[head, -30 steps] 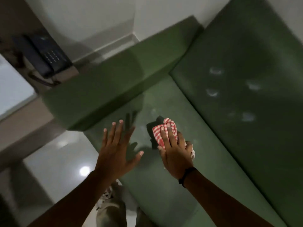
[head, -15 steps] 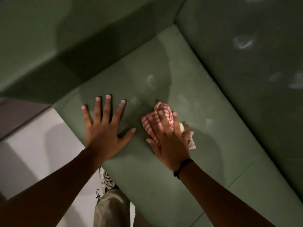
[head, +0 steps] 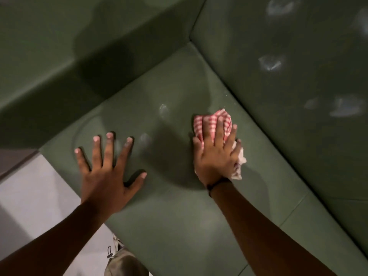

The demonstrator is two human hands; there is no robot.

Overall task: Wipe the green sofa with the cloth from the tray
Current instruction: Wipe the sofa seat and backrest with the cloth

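On the green sofa [head: 179, 206] seat, near the corner where seat meets backrest, the right hand [head: 217, 158] presses flat on the bunched red-checked cloth [head: 211, 121], its grip spread over the fabric, fingers [head: 219, 128] pinning it down. Left hand [head: 107, 176] lies flat on the cushion beside it, grip splayed wide, holding nothing. Whitish smudges [head: 270, 63] mark the backrest. Pale floor [head: 29, 192] shows lower left.
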